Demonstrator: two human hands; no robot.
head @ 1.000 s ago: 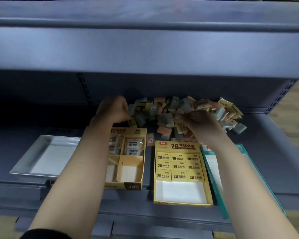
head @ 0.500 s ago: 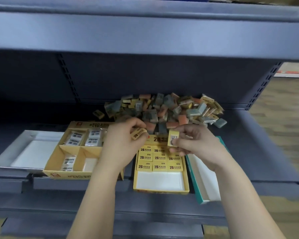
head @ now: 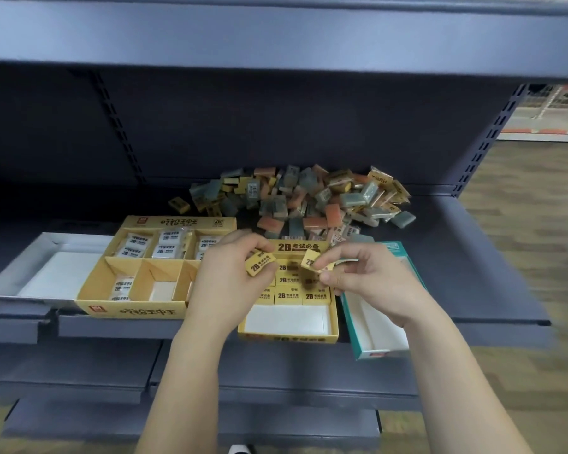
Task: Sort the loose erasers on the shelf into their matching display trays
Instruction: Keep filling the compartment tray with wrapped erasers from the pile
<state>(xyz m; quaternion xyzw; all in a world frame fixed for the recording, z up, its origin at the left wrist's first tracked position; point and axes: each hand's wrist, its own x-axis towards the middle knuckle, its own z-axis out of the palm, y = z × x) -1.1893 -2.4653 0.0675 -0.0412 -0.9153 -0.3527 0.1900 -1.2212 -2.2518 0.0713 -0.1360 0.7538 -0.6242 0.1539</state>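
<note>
Thumb and fingertips of the left hand (head: 233,280) are pinching a yellow 2B eraser (head: 259,263), printed face turned up and tilted. The right hand (head: 369,278) is pinching a second yellow eraser (head: 311,261) between thumb and curled fingers, also tilted. The two erasers are hovering near each other without touching, both above the rear half of the yellow 2B tray (head: 289,335).

That tray is sitting at the front edge of the shelf (head: 473,257). Rows of matching yellow erasers are filling its rear part, while its front part is showing a white floor.

Just beside it on the left, a yellow compartment tray (head: 128,311) is holding white wrapped erasers in its rear compartments and a few in the front left one. The left hand is hiding its front right corner. Further left, a grey-white tray (head: 10,291) is lying at the shelf edge. On the right, a teal tray (head: 353,322) is lying at an angle just beside the 2B tray, its front end reaching past the shelf edge.

Behind the trays, a pile of loose erasers (head: 309,198) in orange, grey-green and yellow is lying against the back of the shelf. One stray yellow eraser (head: 179,204) is lying apart, left of the pile.
</note>
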